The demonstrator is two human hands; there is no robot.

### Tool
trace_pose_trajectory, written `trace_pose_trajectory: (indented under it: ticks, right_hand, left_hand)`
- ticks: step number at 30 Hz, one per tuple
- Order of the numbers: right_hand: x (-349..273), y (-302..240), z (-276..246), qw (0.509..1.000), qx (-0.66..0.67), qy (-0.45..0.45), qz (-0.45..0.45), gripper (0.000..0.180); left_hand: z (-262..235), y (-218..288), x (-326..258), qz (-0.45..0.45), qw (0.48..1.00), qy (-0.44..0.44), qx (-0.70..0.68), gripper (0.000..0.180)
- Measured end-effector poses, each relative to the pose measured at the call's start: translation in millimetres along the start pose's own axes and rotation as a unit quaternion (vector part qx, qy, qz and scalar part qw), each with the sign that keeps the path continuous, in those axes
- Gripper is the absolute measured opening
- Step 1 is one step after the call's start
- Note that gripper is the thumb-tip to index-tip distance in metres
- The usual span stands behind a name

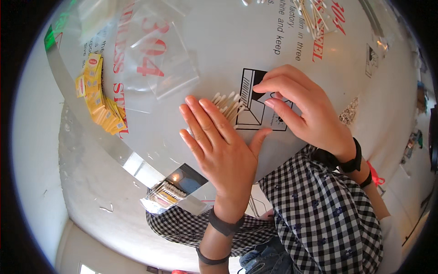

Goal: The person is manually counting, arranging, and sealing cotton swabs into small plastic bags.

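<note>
A small bundle of cotton swabs (228, 106) lies on the grey table surface, white tips showing. My left hand (223, 146) lies over the bundle's near left side, palm down, fingers stretched out and thumb spread. It hides part of the swabs; whether it presses on them I cannot tell. To the right of the bundle hovers my right hand (303, 107), fingers curved and thumb apart from the forefinger, with nothing visible between them.
Clear plastic bags (171, 68) and a row of yellow paper packets (98, 98) lie at the left. More loose swabs (310, 16) are at the far right. A clear package of swabs (168, 194) sits at the near table edge, above checked cloth (319, 205).
</note>
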State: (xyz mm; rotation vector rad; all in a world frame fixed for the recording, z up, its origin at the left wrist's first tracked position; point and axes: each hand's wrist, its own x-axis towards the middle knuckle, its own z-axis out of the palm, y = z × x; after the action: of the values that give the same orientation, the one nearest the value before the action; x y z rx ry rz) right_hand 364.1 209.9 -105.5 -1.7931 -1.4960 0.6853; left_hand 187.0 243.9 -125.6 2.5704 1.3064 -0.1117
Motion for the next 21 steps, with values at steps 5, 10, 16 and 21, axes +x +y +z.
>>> trace_pose_trajectory:
  ticks: [5, 10, 16, 21]
  right_hand:
    - [0.6, 3.2, 6.4, 1.0, 0.011, 0.006, -0.029, 0.024]
    - [9.5, 8.7, 15.3, 0.997, 0.066, 0.038, -0.011, 0.025]
    - [18.5, 7.9, 35.4, 0.929, 0.364, 0.063, -0.028, 0.036]
    - [19.8, 2.4, 43.5, 0.937, 0.349, -0.026, -0.001, 0.062]
  left_hand:
    - [2.3, 3.7, -16.5, 0.021, 1.0, -0.008, 0.003, 0.12]
    - [-5.1, 2.0, -0.3, 0.005, 1.0, -0.023, 0.01, 0.112]
    - [-12.4, -21.6, -16.6, -0.136, 0.875, 0.209, -0.416, 0.093]
    - [-4.9, -8.2, -3.8, -0.188, 0.595, 0.303, -0.72, 0.078]
